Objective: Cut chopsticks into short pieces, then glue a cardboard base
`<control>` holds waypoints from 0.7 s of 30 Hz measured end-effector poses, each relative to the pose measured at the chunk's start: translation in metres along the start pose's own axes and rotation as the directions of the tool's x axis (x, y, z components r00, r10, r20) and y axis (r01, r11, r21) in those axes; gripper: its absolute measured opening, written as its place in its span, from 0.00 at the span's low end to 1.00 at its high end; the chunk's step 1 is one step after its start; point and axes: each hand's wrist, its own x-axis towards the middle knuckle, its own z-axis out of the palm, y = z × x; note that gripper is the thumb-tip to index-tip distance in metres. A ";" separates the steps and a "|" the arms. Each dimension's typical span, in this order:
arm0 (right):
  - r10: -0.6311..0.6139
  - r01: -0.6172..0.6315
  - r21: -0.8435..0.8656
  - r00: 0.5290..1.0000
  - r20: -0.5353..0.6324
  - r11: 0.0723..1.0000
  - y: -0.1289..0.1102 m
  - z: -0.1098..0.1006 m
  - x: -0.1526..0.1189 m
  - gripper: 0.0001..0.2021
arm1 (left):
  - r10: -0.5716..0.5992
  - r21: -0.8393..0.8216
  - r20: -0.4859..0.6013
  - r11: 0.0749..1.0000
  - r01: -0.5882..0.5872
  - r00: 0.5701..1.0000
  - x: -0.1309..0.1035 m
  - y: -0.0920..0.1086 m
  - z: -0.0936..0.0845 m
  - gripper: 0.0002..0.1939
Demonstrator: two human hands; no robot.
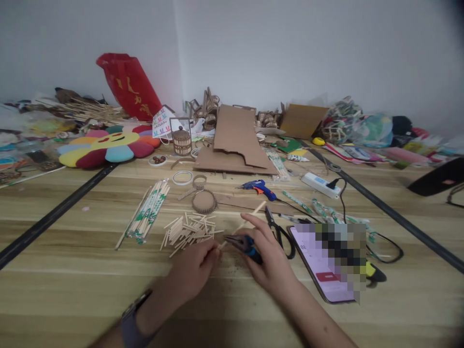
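My left hand [195,268] pinches the lower end of a thin wooden chopstick [259,208], which slants up and away to the right. My right hand [270,256] is wrapped round blue-and-black pliers [245,244]. The jaws of the pliers lie against the chopstick near my left fingertips; whether they grip it I cannot tell. Just beyond my left hand is a loose pile of short cut sticks [186,232]. Wrapped chopsticks [150,212] lie left of the pile. A round cardboard piece edged with sticks [203,201] rests behind it.
Black scissors [281,232] and a phone [322,270] lie right of my right hand. Farther back are a blue glue gun [259,187], a white power strip [321,185], cardboard sheets [235,130], a small stick-sided bucket [181,140] and a flower cushion [112,145].
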 end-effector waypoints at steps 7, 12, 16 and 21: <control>0.151 -0.110 -0.290 0.981 0.122 0.951 0.002 0.016 0.000 0.06 | 0.005 0.347 -0.017 0.938 0.001 1.000 -0.002 0.005 0.013 0.16; 0.255 -0.196 -0.384 0.961 0.108 0.902 -0.006 0.024 0.000 0.04 | -0.003 0.510 -0.046 0.860 0.027 0.999 -0.004 0.012 0.018 0.17; 0.272 -0.217 -0.395 0.958 0.088 0.893 -0.007 0.026 0.002 0.03 | -0.054 0.510 -0.064 0.857 0.079 0.996 -0.005 0.011 0.021 0.17; 0.311 -0.313 -0.010 0.937 0.158 0.950 0.006 0.006 0.007 0.06 | 0.068 0.284 -0.011 0.957 -0.062 0.998 0.001 0.001 0.004 0.17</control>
